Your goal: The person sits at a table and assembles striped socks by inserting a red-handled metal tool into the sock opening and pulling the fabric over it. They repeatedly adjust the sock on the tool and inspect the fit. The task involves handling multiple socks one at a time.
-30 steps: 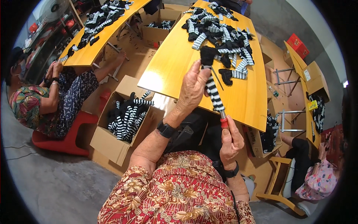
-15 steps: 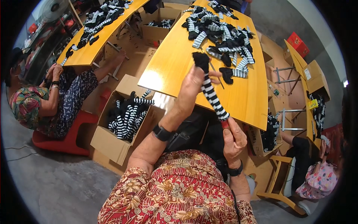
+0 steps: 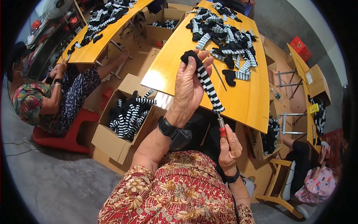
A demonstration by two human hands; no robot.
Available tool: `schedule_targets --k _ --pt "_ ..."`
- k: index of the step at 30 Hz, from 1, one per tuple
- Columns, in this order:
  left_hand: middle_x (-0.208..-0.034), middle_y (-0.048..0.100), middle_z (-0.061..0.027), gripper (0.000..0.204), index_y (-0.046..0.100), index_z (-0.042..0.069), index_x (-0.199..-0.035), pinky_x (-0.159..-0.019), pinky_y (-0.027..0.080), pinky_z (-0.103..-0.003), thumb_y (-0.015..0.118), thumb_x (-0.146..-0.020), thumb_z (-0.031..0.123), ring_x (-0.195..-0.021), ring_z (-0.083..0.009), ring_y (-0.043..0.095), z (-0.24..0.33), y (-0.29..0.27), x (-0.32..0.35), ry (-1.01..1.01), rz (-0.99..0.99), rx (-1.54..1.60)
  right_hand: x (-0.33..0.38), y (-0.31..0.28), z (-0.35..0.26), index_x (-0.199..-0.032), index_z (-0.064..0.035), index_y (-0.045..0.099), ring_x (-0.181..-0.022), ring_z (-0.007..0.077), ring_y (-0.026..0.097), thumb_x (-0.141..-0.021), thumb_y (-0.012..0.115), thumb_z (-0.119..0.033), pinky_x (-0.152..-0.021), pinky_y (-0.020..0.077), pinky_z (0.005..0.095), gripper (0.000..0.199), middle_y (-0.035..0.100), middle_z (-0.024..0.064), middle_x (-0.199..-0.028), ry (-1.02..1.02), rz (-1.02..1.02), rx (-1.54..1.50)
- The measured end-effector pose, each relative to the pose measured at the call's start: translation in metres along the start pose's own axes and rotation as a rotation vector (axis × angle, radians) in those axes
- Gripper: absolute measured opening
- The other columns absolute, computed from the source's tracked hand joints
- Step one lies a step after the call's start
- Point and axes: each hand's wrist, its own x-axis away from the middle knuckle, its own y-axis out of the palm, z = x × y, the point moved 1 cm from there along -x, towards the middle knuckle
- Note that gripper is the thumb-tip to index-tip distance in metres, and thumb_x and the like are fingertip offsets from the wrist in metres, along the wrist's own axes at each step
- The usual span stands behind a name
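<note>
A black-and-white striped knitted tube with a black end (image 3: 209,89) slants in front of me, shaped like a small sock. Its black end is pinched under the thumb of my left hand (image 3: 186,87), whose palm faces up and whose other fingers lie behind the knit. My right hand (image 3: 229,151) is closed on the red handle of a metal-shafted tool (image 3: 223,131). The tool's shaft enters the tube's lower end; its tip is hidden inside. Beyond the tube, a thin dark rod (image 3: 219,76) lies on the yellow table (image 3: 164,76).
Striped and black knitted pieces (image 3: 220,33) are heaped on the table. Left of me stands an open carton (image 3: 108,143) of striped pieces; another carton (image 3: 256,143) is under the table's right side. Co-workers sit at left (image 3: 44,100) and right (image 3: 317,183).
My right hand has drawn down slightly, baring metal shaft between handle and tube. My left hand has turned its palm more upward, thumb now across the black end.
</note>
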Motion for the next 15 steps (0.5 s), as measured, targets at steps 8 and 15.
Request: schedule_targets --k 8,15 --pt "-0.12 0.059 -0.0159 0.036 0.047 0.0 -0.125 -0.088 0.055 -0.028 0.056 -0.095 0.017 -0.106 -0.0209 0.062 -0.005 -0.008 -0.003 -0.077 -0.05 -0.222 -0.019 0.003 -0.004 -0.124 0.0048 0.058 -0.061 0.0154 0.05 -0.087 0.057 0.002 -0.054 0.0415 0.0278 0.037 0.057 0.0098 -0.077 0.014 0.019 0.007" --pt "-0.101 0.064 -0.0138 0.044 0.046 -0.001 -0.129 -0.061 0.046 -0.022 0.037 -0.103 0.034 -0.07 -0.0126 0.057 0.007 -0.014 -0.008 -0.2 -0.044 -0.338 -0.014 -0.008 0.004 -0.122 0.003 0.06 -0.059 0.0144 0.05 -0.085 0.058 0.003 -0.053 0.041 0.0269 0.037 0.057 0.0089 -0.074 0.048 -0.073 -0.047"
